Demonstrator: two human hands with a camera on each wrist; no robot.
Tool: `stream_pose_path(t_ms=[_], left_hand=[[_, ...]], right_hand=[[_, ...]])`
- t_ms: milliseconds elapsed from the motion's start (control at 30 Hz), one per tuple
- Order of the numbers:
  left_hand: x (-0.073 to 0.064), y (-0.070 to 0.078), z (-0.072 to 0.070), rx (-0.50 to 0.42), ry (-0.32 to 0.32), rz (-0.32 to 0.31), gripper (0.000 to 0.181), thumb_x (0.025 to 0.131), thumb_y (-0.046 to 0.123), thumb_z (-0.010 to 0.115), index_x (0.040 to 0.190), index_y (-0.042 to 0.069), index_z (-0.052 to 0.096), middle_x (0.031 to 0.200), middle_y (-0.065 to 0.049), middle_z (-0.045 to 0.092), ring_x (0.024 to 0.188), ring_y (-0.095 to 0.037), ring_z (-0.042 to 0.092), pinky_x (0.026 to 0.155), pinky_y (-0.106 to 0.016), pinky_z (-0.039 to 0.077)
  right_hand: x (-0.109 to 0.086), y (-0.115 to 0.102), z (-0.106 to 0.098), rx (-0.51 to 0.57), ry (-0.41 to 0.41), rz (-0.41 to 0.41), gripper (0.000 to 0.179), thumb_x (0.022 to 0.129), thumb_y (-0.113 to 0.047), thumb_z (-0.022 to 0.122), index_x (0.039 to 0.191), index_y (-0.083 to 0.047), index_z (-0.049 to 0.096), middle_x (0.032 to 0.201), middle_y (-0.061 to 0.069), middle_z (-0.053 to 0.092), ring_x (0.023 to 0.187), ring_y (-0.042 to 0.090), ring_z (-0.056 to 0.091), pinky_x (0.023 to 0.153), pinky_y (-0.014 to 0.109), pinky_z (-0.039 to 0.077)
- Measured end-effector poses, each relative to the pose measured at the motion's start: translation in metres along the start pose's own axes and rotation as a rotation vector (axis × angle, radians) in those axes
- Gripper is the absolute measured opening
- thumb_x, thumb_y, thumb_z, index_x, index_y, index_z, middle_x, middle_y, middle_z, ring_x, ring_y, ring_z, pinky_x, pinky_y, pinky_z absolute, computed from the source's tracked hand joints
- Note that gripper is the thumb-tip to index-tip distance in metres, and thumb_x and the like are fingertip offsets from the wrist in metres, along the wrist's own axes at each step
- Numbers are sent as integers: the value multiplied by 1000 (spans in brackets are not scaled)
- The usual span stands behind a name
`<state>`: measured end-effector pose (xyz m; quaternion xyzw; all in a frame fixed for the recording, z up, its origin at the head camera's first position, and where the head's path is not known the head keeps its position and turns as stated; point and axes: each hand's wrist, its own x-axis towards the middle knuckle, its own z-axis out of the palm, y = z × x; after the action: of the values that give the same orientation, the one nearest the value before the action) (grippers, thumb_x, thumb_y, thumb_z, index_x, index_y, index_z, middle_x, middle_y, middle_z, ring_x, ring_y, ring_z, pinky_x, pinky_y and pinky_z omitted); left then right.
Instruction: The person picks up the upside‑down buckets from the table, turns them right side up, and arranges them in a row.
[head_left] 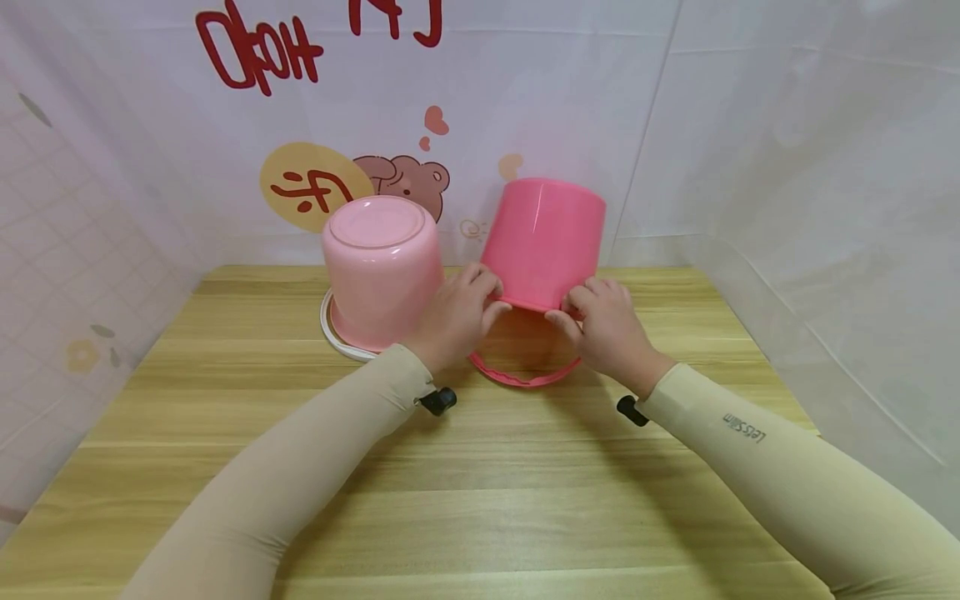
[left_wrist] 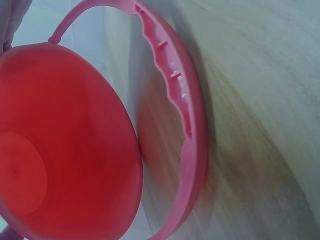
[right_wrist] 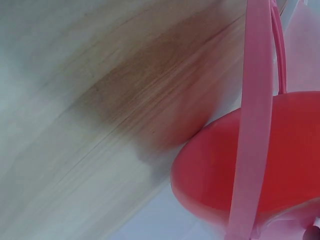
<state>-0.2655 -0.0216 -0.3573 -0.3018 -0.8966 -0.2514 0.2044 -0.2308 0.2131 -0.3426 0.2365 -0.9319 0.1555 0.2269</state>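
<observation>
Two beige sleeves (head_left: 315,475) lie nearest the camera; the right one bears dark print reading "LetsSlim", inverted to the viewer. Red lettering (head_left: 258,50) on the white backdrop (head_left: 555,75) is stylised and cut off by the upper edge; not legible. One yellow oval (head_left: 277,179) carries further red strokes, reading uncertain.

Count: two buckets, two bucket handles, two black wrist pieces (head_left: 438,401), one printed bear (head_left: 420,187), two reddish hearts (head_left: 435,121).

Bright pink bucket (head_left: 547,242): glossy, plain-walled, interior red in both wrist views. Located at the table's far side, right of the other bucket, tilted base-up, mouth towards the person, near rim raised. Its pink handle (head_left: 525,381), with a scalloped grip, hangs down at the wooden table (head_left: 480,508).

Left hand (head_left: 456,317): thumb and curled fingers pinch the rim. Right hand (head_left: 609,329): likewise, opposite side.

Pale pink bucket (head_left: 384,283): upside down, white handle (head_left: 325,321) around its base-level rim.
</observation>
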Motion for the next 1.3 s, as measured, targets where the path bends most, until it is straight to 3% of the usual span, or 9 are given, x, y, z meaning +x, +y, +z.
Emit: stream_pose_path(t_ms=[500,667,933,1300], left_hand=[[7,3,-10,1,26,-16,21,91,37,56,99,18,53,105,3,50,90,-14,48,81,-31,43],[9,4,-14,-6,37,-17,21,92,38,54,98,18,54,105,2,52,93,-14,49,82,-31,44],[14,7,-19,-32,112,3,23,91,37,57,97,15,54,103,1,52,92,-13,48,80,-28,46],[20,12,-28,17,120,-27,27,91,40,54,103,15,56,109,0,53,100,-14,51,84,-28,49]], right_hand=[[3,1,-3,71,150,-123,17,82,-20,70,78,-11,56,78,2,54,80,22,47,77,38,36],[3,3,-3,84,178,-173,11,84,-16,67,89,-7,62,84,4,58,81,22,49,75,34,38],[5,6,-4,100,234,-241,35,84,-9,66,118,-16,65,83,7,58,78,21,48,67,31,40],[9,9,-9,13,276,-358,48,80,-2,68,124,-20,61,80,11,56,67,20,48,54,28,42]])
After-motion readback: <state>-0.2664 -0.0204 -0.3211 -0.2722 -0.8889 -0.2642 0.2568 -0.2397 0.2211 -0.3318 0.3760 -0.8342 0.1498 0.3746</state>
